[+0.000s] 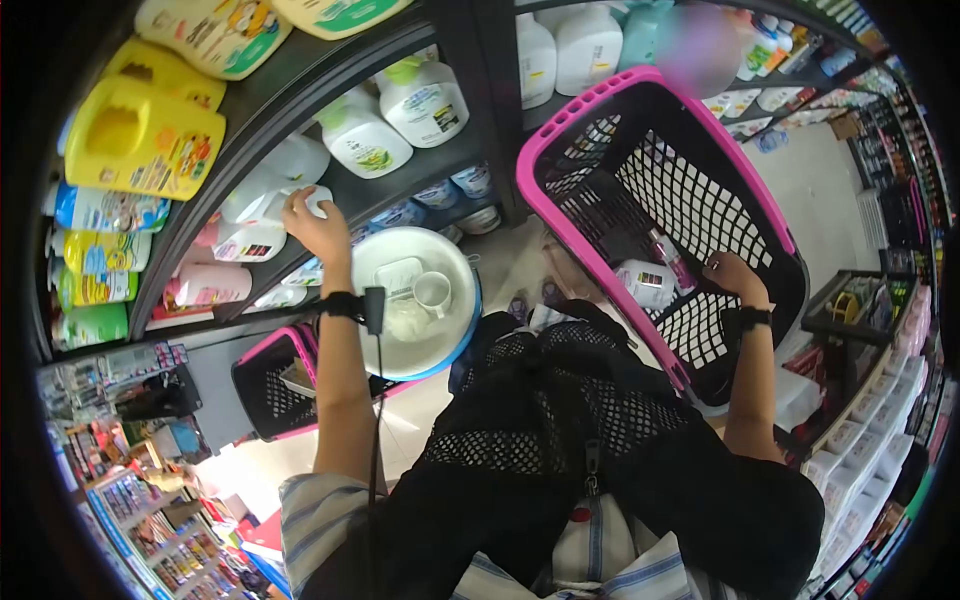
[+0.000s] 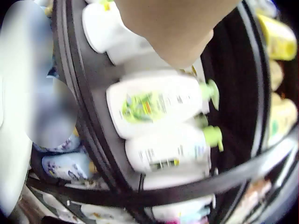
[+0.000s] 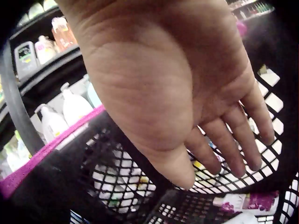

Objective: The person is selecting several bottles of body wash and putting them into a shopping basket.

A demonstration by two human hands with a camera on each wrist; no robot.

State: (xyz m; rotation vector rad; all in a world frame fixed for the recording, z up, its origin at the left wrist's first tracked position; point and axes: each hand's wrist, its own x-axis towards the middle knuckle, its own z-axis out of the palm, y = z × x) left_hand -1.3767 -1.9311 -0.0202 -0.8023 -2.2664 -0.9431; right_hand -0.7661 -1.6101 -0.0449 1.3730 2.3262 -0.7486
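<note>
My left hand (image 1: 318, 228) reaches to the shelf at the left and grips the top of a white bottle (image 1: 248, 240) with a pink and dark label. In the left wrist view the wrist hides the fingers, above white pump bottles (image 2: 156, 100) with green pumps. Over the black basket with a pink rim (image 1: 560, 225), my right hand (image 1: 738, 278) hangs with nothing in it; the right wrist view shows its palm and fingers (image 3: 229, 144) extended. Inside the basket lie a white bottle (image 1: 645, 284) and a slim pink-and-white package (image 1: 672, 260).
A white basin (image 1: 455, 265) holding a clear cup (image 1: 432, 292) stands below the left shelf. Yellow jugs (image 1: 145, 140) line the upper shelf. A second pink-rimmed basket (image 1: 275, 385) sits at the lower left. Boxed goods (image 1: 870, 430) are stacked at the right.
</note>
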